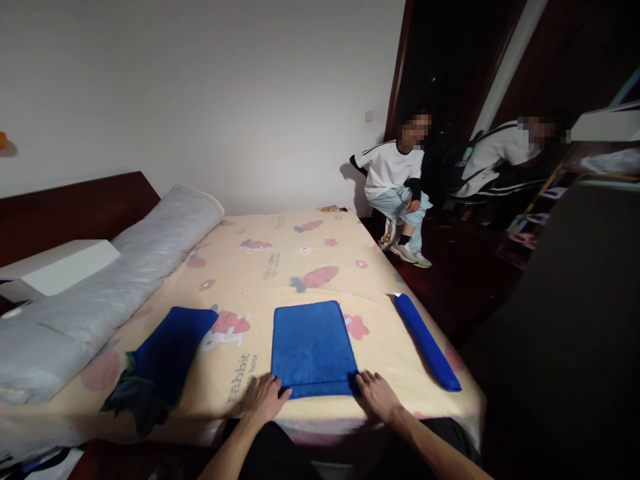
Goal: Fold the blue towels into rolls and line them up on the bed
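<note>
A blue towel (pixel 313 340) lies flat on the bed in front of me, with a narrow strip folded over along its near edge. My left hand (pixel 267 398) is at the near left corner of the towel, its fingers closed on the edge. At the near right corner, my right hand (pixel 377 397) holds the towel in the same way. To the right rests a rolled blue towel (pixel 427 343). A heap of dark blue cloths (pixel 167 357), some with green edging, sits to the left and hangs partly over the bed's near edge.
The bed has a cream sheet (pixel 270 273) printed with carrots and rabbits. A long grey bolster (pixel 135 280) and a white box (pixel 65 267) lie on the left. One person (pixel 393 177) sits beyond the bed's far right corner; another person (pixel 500 157) bends forward farther right.
</note>
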A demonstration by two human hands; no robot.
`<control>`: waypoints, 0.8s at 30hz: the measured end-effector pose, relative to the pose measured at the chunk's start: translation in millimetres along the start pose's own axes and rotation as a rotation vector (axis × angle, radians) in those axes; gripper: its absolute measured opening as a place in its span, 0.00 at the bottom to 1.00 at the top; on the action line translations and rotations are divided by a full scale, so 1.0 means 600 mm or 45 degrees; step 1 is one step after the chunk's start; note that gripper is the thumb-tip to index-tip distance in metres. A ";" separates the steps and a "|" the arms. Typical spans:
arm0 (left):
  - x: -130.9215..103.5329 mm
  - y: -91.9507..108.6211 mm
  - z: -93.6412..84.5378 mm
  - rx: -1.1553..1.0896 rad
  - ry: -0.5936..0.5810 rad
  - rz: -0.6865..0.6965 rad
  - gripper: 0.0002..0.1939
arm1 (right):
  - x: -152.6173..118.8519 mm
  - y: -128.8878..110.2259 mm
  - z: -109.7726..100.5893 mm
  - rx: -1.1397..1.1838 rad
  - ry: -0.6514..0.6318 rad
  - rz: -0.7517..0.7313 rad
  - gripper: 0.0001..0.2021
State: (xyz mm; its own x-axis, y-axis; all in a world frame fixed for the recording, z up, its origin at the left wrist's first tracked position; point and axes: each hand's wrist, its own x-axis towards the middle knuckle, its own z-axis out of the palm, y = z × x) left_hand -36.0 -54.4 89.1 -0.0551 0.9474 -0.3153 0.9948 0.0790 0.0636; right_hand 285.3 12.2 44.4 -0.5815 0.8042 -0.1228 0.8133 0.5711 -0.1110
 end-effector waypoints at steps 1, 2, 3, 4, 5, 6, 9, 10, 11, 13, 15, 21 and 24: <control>0.000 0.005 0.002 0.003 -0.001 -0.023 0.24 | 0.001 -0.003 -0.003 -0.006 -0.001 0.004 0.19; 0.000 0.009 0.003 0.007 -0.004 -0.045 0.25 | 0.002 -0.008 -0.008 -0.008 0.002 0.003 0.19; 0.000 0.013 0.004 0.012 -0.007 -0.064 0.25 | 0.002 -0.015 -0.013 -0.007 0.007 -0.003 0.19; 0.000 0.017 0.004 0.017 -0.008 -0.077 0.25 | 0.002 -0.026 -0.019 -0.002 0.015 -0.015 0.19; -0.001 0.020 0.004 0.021 -0.008 -0.085 0.25 | 0.001 -0.041 -0.025 0.005 0.021 -0.035 0.18; -0.001 0.022 0.003 0.025 -0.007 -0.089 0.25 | 0.000 -0.060 -0.029 0.012 0.020 -0.061 0.18; -0.004 0.024 0.001 0.030 -0.002 -0.092 0.26 | -0.001 -0.135 -0.030 0.110 0.007 -0.200 0.21; -0.004 0.024 0.000 0.030 -0.002 -0.090 0.26 | 0.001 -0.162 -0.024 0.183 0.006 -0.259 0.25; -0.005 0.024 -0.002 0.029 -0.004 -0.089 0.26 | 0.004 -0.189 -0.016 0.267 0.011 -0.311 0.30; -0.006 0.024 -0.004 0.026 -0.008 -0.086 0.25 | 0.013 -0.234 0.007 0.423 0.022 -0.353 0.38; -0.006 0.025 -0.005 0.026 -0.011 -0.089 0.25 | 0.023 -0.261 0.033 0.519 0.045 -0.319 0.41; -0.005 0.024 -0.005 0.016 -0.018 -0.101 0.26 | 0.012 -0.219 0.077 0.479 0.217 -0.386 0.33; -0.003 0.023 -0.002 0.008 -0.026 -0.113 0.26 | -0.017 -0.159 0.087 0.394 0.344 -0.321 0.29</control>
State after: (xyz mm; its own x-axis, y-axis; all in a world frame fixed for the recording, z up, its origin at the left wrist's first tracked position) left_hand -22.3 -54.6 91.8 -0.1416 0.9303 -0.3385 0.9866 0.1607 0.0288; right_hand 212.7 -59.2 4.7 -0.7006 0.6844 0.2019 0.5801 0.7110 -0.3974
